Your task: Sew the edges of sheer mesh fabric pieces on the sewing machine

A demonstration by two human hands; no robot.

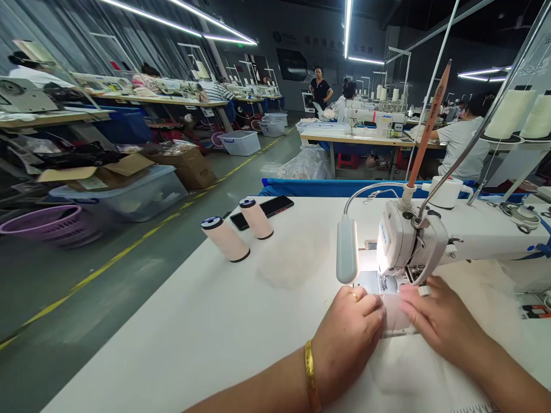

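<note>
A white sewing machine (pixel 394 238) stands on the table, its lamp lighting the needle area. Sheer white fabric (pixel 400 367) runs from the needle plate toward me and off to the right. My left hand (pixel 350 338), with a ring and a gold bracelet, is closed at the fabric's left side, fingers curled beside the plate. Just right of the presser foot, my right hand (pixel 447 315) is closed on the fabric with thumb and forefinger near the needle. The exact grip under the fingers is partly hidden. A grey lamp head (pixel 346 252) hangs left of the needle.
Two thread spools (pixel 226 240) and a black phone (pixel 278 206) lie on the white table (pixel 181 332). An orange-brown pencil (pixel 430 120) stands upright on the machine. Thread cones (pixel 512 115) are at the right. Beyond the aisle, a purple basket (pixel 55 226) and boxes sit by other workers' tables.
</note>
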